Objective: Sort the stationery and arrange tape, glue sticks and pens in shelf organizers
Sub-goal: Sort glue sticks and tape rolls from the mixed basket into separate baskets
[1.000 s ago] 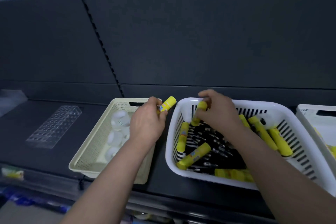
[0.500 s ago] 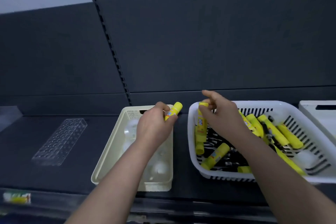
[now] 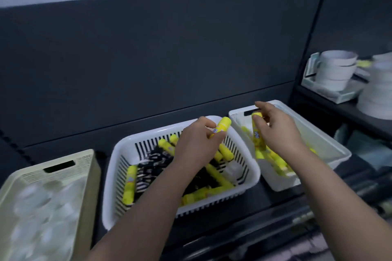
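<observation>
My left hand [image 3: 196, 144] grips a yellow glue stick [image 3: 221, 125] above the white slotted basket [image 3: 118, 154]. That basket holds several yellow glue sticks and dark pens. My right hand [image 3: 275, 131] pinches another yellow glue stick [image 3: 257, 133], held upright over the white basket on the right [image 3: 331, 144], where more yellow glue sticks lie. A cream basket [image 3: 89, 159] at the left holds blurred clear tape rolls.
All baskets stand on a dark shelf [image 3: 265, 201] with a dark back panel. Stacked white bowls [image 3: 335, 70] sit on the neighbouring shelf at the right. The shelf's front rail runs below the baskets.
The view has swung right. Both hands moved right with their glue sticks: the left from over the cream basket to the slotted basket, the right from the slotted basket to the right basket.
</observation>
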Demonstrator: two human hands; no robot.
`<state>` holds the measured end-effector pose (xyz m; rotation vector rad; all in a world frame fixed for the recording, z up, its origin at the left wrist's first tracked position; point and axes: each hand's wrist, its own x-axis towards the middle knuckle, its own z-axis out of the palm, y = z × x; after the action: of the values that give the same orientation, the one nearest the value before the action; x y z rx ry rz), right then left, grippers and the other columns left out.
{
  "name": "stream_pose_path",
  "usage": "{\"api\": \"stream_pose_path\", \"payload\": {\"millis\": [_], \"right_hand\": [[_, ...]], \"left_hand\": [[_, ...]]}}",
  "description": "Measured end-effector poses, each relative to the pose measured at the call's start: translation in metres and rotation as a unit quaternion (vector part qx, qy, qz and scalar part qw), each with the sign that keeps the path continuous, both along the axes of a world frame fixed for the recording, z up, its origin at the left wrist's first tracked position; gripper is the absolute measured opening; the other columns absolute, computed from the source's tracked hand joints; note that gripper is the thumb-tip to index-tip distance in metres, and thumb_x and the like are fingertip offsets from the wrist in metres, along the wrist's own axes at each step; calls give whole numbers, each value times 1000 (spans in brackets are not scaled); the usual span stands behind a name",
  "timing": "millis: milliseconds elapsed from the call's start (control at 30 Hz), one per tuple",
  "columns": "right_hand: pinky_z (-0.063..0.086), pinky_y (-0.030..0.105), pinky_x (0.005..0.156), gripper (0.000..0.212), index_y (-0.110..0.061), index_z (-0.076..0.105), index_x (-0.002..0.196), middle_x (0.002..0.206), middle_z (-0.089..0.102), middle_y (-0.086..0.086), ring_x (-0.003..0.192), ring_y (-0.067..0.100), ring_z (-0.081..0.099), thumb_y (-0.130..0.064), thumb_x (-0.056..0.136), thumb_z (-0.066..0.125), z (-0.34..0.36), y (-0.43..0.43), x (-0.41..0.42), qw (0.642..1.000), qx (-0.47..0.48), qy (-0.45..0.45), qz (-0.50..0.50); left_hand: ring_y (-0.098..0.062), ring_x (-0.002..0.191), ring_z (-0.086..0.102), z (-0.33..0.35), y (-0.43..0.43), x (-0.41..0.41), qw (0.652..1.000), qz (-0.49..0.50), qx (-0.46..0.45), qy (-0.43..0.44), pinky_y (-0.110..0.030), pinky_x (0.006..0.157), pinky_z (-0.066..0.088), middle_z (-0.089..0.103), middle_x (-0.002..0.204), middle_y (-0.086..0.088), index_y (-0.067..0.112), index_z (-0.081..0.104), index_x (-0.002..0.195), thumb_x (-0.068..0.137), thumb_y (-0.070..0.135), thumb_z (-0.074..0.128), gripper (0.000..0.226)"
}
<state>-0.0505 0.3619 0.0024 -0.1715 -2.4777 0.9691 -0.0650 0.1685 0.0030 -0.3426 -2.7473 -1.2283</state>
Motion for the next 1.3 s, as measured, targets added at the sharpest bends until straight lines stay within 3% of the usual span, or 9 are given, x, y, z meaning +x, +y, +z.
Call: {"api": "stream_pose_path", "payload": {"millis": [200, 300, 367, 433, 567, 767, 867, 1000, 1300], "right_hand": [[49, 35, 83, 43, -22, 49, 135, 102, 70, 7, 101, 29, 62, -23, 92, 50, -25, 94, -27, 987, 93, -132, -3], [47, 31, 76, 44, -28, 44, 137, 112, 66, 6, 102, 27, 60, -27, 94, 47, -44, 107, -44, 969, 144, -200, 14], [44, 30, 73, 44, -30, 42, 139, 112, 66, 3, 102, 25, 59, -29, 94, 46, -52, 110, -53, 967, 155, -203, 26], [46, 33, 82, 48, -27, 39, 141, 120, 63, 2, 110, 24, 56, -31, 94, 49, -54, 112, -58, 964, 160, -207, 53], [43, 34, 91, 45, -24, 46, 137, 131, 55, 2, 116, 23, 53, -30, 92, 53, -53, 123, -53, 965, 163, -184, 96], [48, 33, 81, 35, -33, 53, 128, 128, 55, -9, 113, 13, 55, -28, 94, 49, -50, 136, -30, 971, 167, -149, 81], [45, 28, 76, 34, -34, 54, 126, 126, 56, -11, 111, 11, 56, -27, 94, 49, -49, 136, -26, 973, 162, -141, 85], [47, 30, 80, 33, -35, 54, 126, 124, 58, -8, 109, 13, 57, -29, 93, 49, -45, 117, -22, 970, 162, -145, 109], [46, 31, 79, 32, -33, 57, 123, 122, 60, -6, 110, 17, 55, -28, 92, 49, -32, 15, -25, 956, 199, -90, 194]], "left_hand": [[-8, 88, 59, -6, 83, -12, 1000, 10, -20, 4, -28, 76, 47, 62, 90, 14, 30, 58, 99, 83, 45, 63, 22], [-10, 89, 59, -12, 100, -16, 999, 28, -42, -6, -30, 77, 48, 63, 93, 12, 28, 58, 103, 83, 45, 62, 26], [-10, 89, 59, -14, 108, -18, 997, 48, -57, -9, -29, 75, 48, 63, 90, 12, 27, 58, 105, 83, 45, 61, 28], [-12, 88, 59, -14, 117, -23, 995, 61, -78, -10, -29, 71, 46, 64, 87, 12, 25, 58, 107, 84, 44, 60, 29], [-24, 94, 60, -17, 142, -36, 977, 62, -204, 8, -29, 66, 41, 68, 97, 1, 19, 56, 113, 85, 35, 55, 32], [-29, 92, 61, -32, 174, -56, 921, 43, -387, 27, -29, 58, 32, 65, 100, -5, 16, 53, 100, 90, 25, 52, 13], [-26, 84, 58, -33, 175, -62, 925, 46, -377, 19, -28, 61, 33, 65, 98, -4, 19, 59, 90, 94, 29, 47, 16], [-27, 71, 53, -21, 141, -61, 934, 89, -340, 58, -28, 55, 32, 66, 88, -4, 18, 57, 84, 89, 13, 45, 14], [-24, 95, 61, -5, 11, -16, 940, 166, -296, 34, -29, 65, 40, 68, 98, 2, 28, 65, 101, 90, 30, 50, 19]]}}
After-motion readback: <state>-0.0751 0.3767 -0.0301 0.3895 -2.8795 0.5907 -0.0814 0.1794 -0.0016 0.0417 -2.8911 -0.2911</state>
